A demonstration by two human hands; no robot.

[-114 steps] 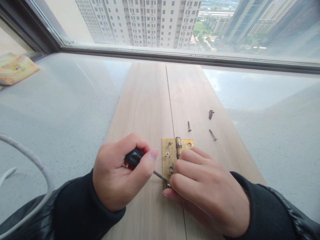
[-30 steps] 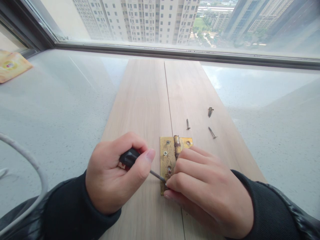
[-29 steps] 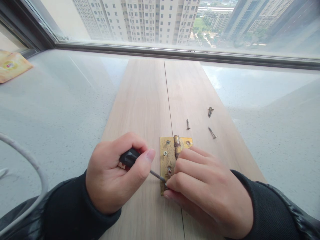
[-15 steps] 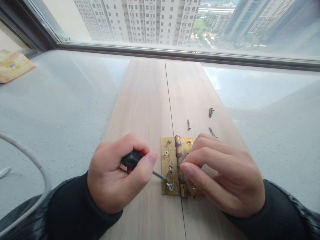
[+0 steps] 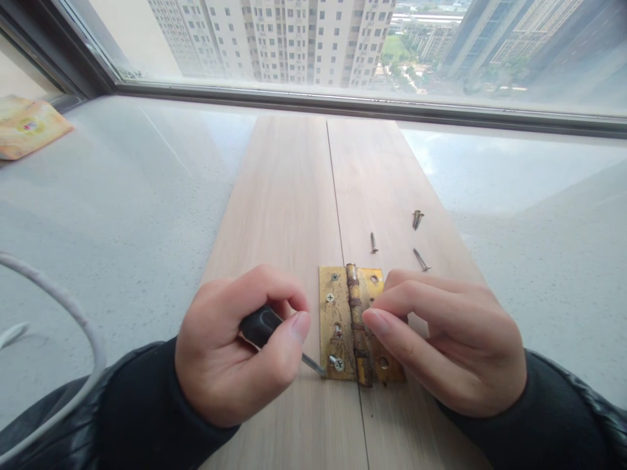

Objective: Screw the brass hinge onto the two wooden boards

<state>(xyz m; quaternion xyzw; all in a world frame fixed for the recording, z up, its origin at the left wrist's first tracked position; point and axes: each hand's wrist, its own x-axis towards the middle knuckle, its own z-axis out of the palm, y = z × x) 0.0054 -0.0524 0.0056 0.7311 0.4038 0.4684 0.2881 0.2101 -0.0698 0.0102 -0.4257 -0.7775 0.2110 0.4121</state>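
A worn brass hinge (image 5: pixel 343 307) lies across the seam between two pale wooden boards (image 5: pixel 284 209). A screw (image 5: pixel 336 362) stands in its lower left hole. My left hand (image 5: pixel 235 359) is closed round a black-handled screwdriver (image 5: pixel 262 324), whose thin tip rests at the hinge's lower left edge, just beside that screw. My right hand (image 5: pixel 455 346) sits over the hinge's right leaf with fingers curled, thumb and forefinger pinched together near the hinge pin. What they pinch, if anything, is hidden. Three loose screws (image 5: pixel 373 243) (image 5: pixel 417 219) (image 5: pixel 420 260) lie on the right board beyond the hinge.
The boards rest on a grey speckled sill (image 5: pixel 122 215) that runs to a dark window frame (image 5: pixel 343 104). A white cable (image 5: pixel 73 320) loops at the near left. An orange packet (image 5: pixel 29 127) lies at the far left.
My right hand has come off the lower left screw and shifted right, uncovering the hinge. The screwdriver tip has slipped off the screw head to the hinge's edge.
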